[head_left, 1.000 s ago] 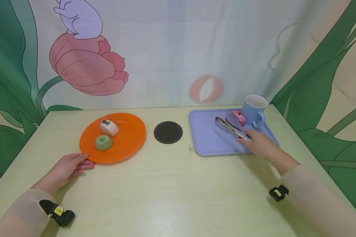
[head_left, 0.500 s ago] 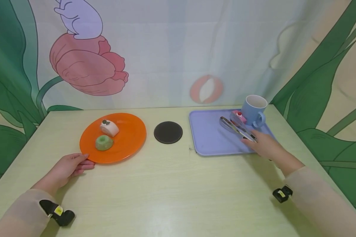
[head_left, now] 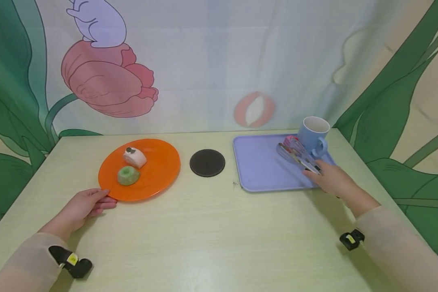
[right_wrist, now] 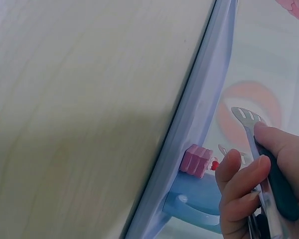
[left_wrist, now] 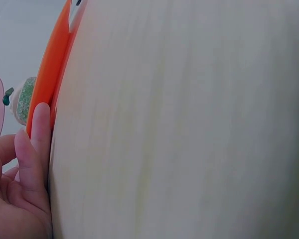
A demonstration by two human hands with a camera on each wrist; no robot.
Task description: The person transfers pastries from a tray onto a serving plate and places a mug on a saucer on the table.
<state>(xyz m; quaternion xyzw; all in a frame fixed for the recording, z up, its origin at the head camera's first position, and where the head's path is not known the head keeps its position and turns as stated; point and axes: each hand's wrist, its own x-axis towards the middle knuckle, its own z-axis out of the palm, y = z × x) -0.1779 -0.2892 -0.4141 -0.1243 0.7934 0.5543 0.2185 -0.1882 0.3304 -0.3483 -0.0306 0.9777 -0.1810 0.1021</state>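
Observation:
My left hand (head_left: 84, 207) pinches the near-left rim of an orange plate (head_left: 157, 166), thumb on top and fingers beneath. On that plate sit a white roll cake (head_left: 134, 157) with a dark leaf and a green ring-shaped sweet (head_left: 128, 175). My right hand (head_left: 332, 180) grips metal serving tongs (head_left: 302, 160) with dark green handle grips (right_wrist: 281, 191). The spread tong ends overlap the pink cake (head_left: 289, 139) in the head view; the right wrist view shows them above the cake (right_wrist: 195, 162). That cake, topped by a red berry, rests on the lilac tray (head_left: 263, 174).
A blue mug (head_left: 308, 136) stands at the tray's back right corner, close beside the pink cake, handle toward the front. Between plate and tray lies a black round coaster (head_left: 207, 163). A printed curtain (head_left: 190, 73) hangs along the table's back edge.
My right hand has moved right with the tongs, and their ends now overlap the pink cake in the head view. The left hand and plate have stayed in place.

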